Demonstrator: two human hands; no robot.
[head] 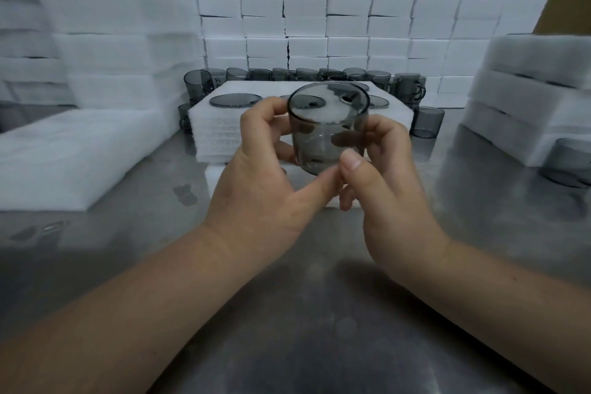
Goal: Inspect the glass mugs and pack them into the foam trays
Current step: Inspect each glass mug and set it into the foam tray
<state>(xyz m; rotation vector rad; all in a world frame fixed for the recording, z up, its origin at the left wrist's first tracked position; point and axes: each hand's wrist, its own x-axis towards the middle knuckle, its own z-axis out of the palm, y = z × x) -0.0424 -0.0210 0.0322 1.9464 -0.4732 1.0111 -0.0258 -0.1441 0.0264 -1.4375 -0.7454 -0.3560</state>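
**Smoked-grey mug held up in both hands above the desk**

A smoky grey, straight-walled glass mug (326, 133) is held in the air in front of the person, above the brushed-steel desk (287, 329) and touching nothing but the hands. It is tilted so that its open mouth faces up and towards the camera. No handle can be made out from this side.

The left hand (262, 176) has a curled grip on the mug's left wall, fingers wrapped behind it and the thumb running under the base. The right hand (383, 176) grips the right wall in the same way, with its thumb pressed near the base and its fingers showing dark through the glass. The two thumbs nearly meet.

Beyond the mug lies a stack of white foam trays (224, 128) with round grey glass discs (235, 100) lying on top. A row of matching grey mugs (319, 73) stands behind the stack, and one single grey mug (427, 122) stands on the desk just to its right.

Flat white foam sheets (80, 153) are piled on the left, thick white foam slabs (527, 89) on the right, and a wall of white foam blocks (319, 9) fills the background.
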